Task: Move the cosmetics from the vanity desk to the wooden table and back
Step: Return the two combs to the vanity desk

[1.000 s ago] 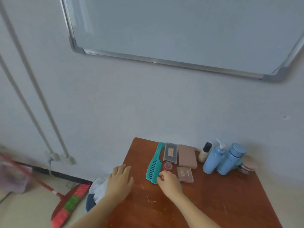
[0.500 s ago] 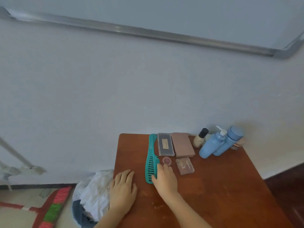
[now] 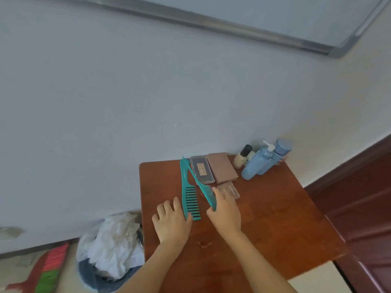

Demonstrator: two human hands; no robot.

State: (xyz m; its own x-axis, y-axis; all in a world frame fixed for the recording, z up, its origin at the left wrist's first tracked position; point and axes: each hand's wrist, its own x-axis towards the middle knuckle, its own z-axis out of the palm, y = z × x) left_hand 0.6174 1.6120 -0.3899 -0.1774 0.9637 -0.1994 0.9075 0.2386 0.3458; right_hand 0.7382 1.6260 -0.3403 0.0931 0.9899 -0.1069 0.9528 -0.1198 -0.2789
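The right hand (image 3: pixel 225 210) pinches the toothed end of the fine-tooth comb (image 3: pixel 202 186). Its fingers are curled round the teeth, and the thin tail points toward the table's (image 3: pixel 264 218) far left corner. The wide-tooth comb (image 3: pixel 188 192) lies flat just to the left, near the left edge. The left hand (image 3: pixel 171 223) rests on the table with its fingers straight and its thumb side touching that comb's near end. A clear case (image 3: pixel 229 189) sits just beyond the right fingers.

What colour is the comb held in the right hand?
Teal, as the head view shows: the tail comb in the right hand.
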